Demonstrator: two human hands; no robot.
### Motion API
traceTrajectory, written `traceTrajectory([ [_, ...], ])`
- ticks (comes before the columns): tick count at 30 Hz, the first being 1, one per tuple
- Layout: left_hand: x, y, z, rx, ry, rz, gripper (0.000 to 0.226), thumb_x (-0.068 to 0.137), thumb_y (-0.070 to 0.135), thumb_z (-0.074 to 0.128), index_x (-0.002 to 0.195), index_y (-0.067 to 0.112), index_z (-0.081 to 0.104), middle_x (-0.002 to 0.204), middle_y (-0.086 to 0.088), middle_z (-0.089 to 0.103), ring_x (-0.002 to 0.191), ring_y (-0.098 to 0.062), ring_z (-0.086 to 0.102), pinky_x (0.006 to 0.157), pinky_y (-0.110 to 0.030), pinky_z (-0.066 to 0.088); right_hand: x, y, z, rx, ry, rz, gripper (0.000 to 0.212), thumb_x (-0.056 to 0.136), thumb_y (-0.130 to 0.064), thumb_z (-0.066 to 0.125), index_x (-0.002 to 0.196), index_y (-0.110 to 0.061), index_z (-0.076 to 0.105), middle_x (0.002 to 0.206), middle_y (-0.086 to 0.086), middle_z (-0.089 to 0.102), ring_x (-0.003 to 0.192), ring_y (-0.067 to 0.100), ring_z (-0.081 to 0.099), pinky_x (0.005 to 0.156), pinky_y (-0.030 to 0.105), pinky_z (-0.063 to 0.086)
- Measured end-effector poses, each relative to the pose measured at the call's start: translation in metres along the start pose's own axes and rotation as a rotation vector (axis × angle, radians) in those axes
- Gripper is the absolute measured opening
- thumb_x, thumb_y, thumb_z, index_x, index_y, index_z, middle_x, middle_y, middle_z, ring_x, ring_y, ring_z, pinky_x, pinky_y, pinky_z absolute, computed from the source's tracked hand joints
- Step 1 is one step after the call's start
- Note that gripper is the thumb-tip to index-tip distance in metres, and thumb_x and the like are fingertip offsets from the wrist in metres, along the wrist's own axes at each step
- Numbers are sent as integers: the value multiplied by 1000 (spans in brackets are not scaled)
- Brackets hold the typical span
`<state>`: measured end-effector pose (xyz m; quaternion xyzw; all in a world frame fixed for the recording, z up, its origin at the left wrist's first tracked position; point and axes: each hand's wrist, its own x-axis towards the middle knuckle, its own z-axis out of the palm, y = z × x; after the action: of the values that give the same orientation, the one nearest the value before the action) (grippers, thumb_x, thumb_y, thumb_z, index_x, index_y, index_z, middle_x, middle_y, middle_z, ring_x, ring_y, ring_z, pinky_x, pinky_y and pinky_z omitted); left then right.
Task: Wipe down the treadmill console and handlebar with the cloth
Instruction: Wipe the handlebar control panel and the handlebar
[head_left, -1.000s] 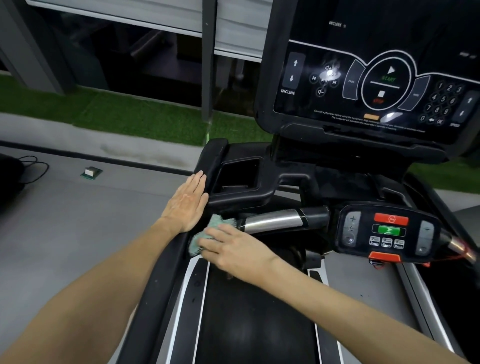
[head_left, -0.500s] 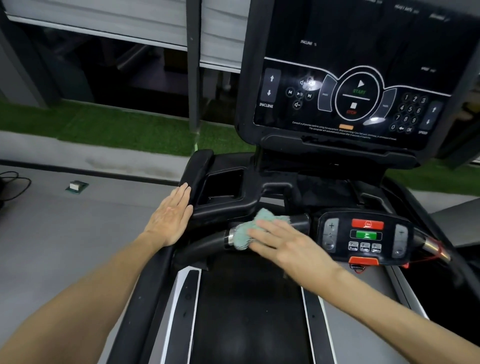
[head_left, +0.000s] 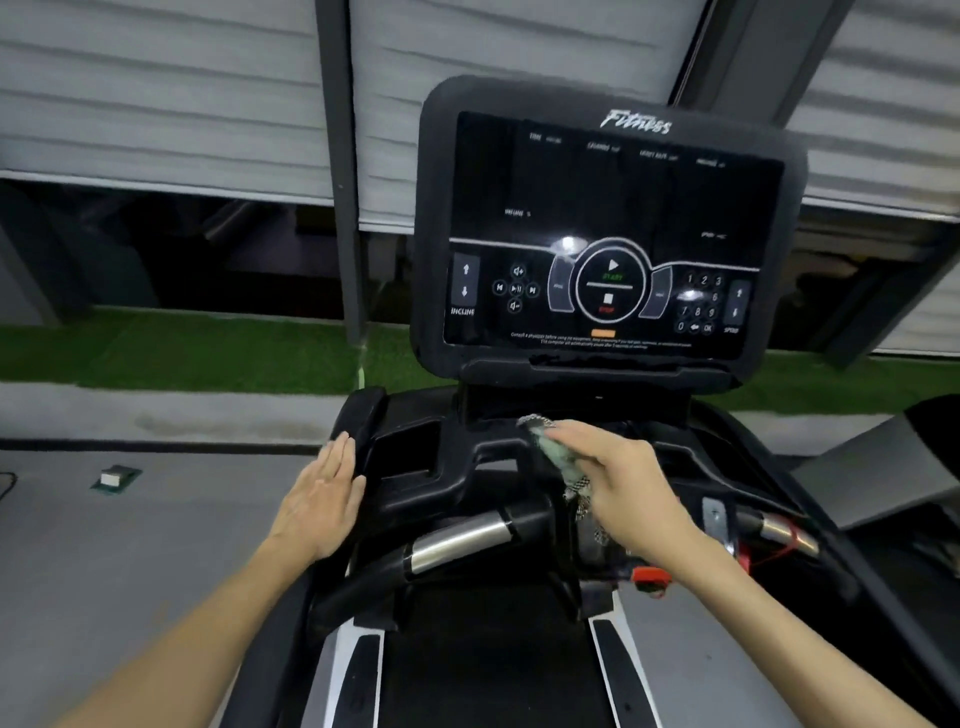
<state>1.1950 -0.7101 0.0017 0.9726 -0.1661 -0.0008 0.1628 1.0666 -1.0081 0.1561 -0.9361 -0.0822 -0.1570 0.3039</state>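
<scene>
A black treadmill console (head_left: 608, 234) with a dark touch panel stands ahead. Below it runs a handlebar with a silver grip section (head_left: 460, 540). My right hand (head_left: 623, 483) holds a pale green cloth (head_left: 553, 449) bunched under its fingers, raised over the black tray below the console, above the small control pad, which it mostly hides. My left hand (head_left: 322, 499) lies flat, fingers straight, against the left side rail (head_left: 363, 415) of the treadmill.
The black running belt (head_left: 488, 654) lies between my arms. A red safety clip (head_left: 647, 576) hangs under the control pad. Grey floor with a small box (head_left: 115, 477) is at left; a green turf strip (head_left: 182, 353) and shutters lie behind.
My right hand has lifted the cloth off the silver handlebar grip and moved it up and right, toward the tray below the console. My view has tilted upward. My left hand stays on the rail.
</scene>
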Motion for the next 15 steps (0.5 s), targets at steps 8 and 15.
traceTrajectory([
  [8,22,181,-117,-671,187,230,22,99,23,55,116,26,68,117,9,69,110,-6,62,100,-24,44,2,7,-93,1328,85,486,43,91,4,45,131,-7,55,122,16,65,99,24,68,72,30,57],
  [15,15,313,-155,-1117,-222,192,23,96,43,56,108,30,70,103,9,74,93,-5,69,84,-23,52,-4,27,-140,1576,31,399,41,95,-4,36,127,-10,61,132,17,59,116,31,60,88,39,55],
])
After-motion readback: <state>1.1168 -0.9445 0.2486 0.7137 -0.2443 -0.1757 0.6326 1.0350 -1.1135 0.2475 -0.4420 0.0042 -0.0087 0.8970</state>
